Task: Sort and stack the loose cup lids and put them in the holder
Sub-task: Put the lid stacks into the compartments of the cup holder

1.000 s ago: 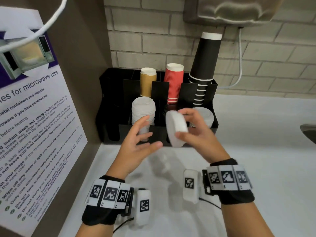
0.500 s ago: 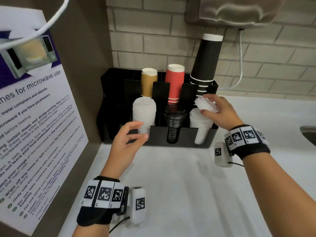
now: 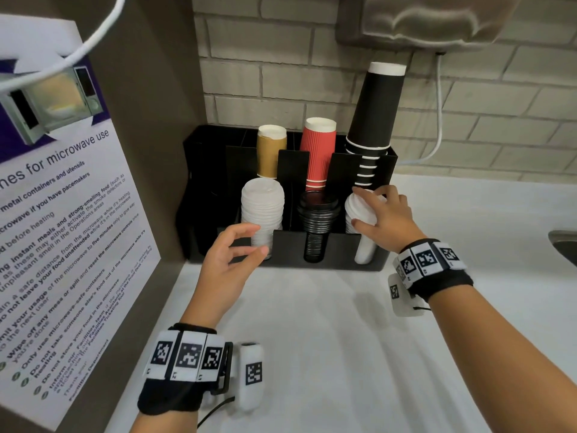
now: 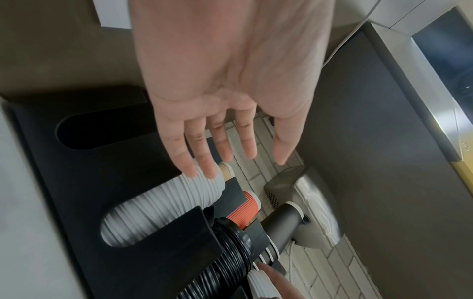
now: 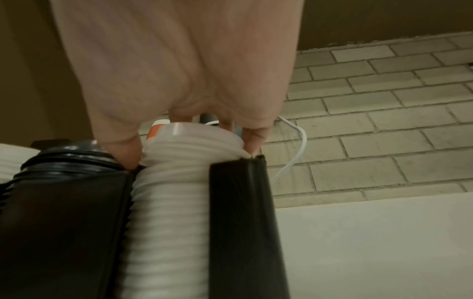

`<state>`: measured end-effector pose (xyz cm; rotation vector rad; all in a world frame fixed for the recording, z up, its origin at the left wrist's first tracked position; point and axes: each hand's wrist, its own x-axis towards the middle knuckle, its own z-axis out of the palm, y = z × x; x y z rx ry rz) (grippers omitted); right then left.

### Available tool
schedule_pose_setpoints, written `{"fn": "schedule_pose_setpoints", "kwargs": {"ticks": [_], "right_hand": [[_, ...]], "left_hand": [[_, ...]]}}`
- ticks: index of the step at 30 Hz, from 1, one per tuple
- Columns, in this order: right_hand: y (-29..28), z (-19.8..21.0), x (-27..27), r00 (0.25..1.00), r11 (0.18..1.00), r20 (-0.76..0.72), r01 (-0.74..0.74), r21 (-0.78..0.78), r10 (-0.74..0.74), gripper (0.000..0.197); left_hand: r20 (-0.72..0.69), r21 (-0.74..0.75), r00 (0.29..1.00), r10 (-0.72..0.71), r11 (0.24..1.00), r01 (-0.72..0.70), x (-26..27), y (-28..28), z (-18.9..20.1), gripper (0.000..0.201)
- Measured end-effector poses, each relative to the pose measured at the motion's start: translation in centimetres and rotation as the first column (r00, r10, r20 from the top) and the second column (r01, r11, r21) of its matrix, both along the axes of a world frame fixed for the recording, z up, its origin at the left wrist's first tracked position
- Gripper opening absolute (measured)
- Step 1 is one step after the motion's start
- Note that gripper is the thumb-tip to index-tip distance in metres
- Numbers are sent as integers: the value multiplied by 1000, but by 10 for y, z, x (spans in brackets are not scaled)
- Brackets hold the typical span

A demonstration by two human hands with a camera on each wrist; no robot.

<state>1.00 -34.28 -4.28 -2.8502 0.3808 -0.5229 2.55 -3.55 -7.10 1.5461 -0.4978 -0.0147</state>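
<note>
The black holder [image 3: 331,254] stands against the brick wall with three front slots. The left slot holds a tall stack of white lids [image 3: 262,204], the middle one black lids [image 3: 317,214], and the right one a shorter white lid stack [image 3: 363,248]. My right hand [image 3: 362,207] grips the top lids of that right stack, thumb in front and fingers behind; the right wrist view shows the same grip [image 5: 192,151] on the lids [image 5: 169,202]. My left hand [image 3: 259,239] hovers open and holds nothing, just in front of the left white stack [image 4: 163,204].
Upside-down paper cups stand in the holder's back row: tan [image 3: 271,151], red [image 3: 320,151] and a tall black stack [image 3: 374,120]. A microwave notice [image 3: 62,229] hangs on the panel at left. A sink edge [image 3: 565,245] shows at far right. White counter [image 3: 312,339] lies below my hands.
My right hand carried a small batch of white lids from the middle over to the right slot and lowered it onto the stack there. The left hand let go and stayed low at left.
</note>
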Motion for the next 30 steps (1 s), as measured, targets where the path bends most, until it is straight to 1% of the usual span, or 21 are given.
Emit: {"fn": "schedule_pose_setpoints", "kwargs": {"ticks": [3,6,9,11,13,14,15,18,26,30], "right_hand": [[-1,-1,-2,999,999,-40,4,-45,-6,68],[0,1,-2,994,997,-111,-2,-78,-6,67],[1,4,-3,985,997,-174,-7,-76,-6,66],[2,4,-6,989,998,-151,-11,-70,0,64],[7,3,-11,998,998,-62,-16,-62,12,59],[11,1,-14,999,998,-40,-15,-62,13,57],[15,-1,-17,998,997,-56,-14,-70,10,56],[26,-9,-20,986,996,-166,4,-86,-18,57],[28,-5,-10,977,996,-206,42,-80,-58,57],[25,2,-4,958,998,-279,55,-28,-61,59]], "left_hand": [[-2,-4,1000,4,1000,-4,0,0,0,30],[-2,-1,1000,2,1000,-2,0,-1,0,30],[-6,2,1000,8,1000,-8,0,0,1,30],[-9,-1,1000,12,1000,-12,0,0,1,30],[-8,-9,1000,15,1000,-15,0,1,1,30],[-8,-12,1000,15,1000,-15,0,1,1,30],[-9,-12,1000,14,1000,-14,0,0,1,30],[-17,-16,1000,9,1000,-9,0,-2,1,29],[2,-26,1000,16,1000,-16,2,-8,6,30],[8,-42,1000,1,999,-1,-2,-14,9,29]]}}
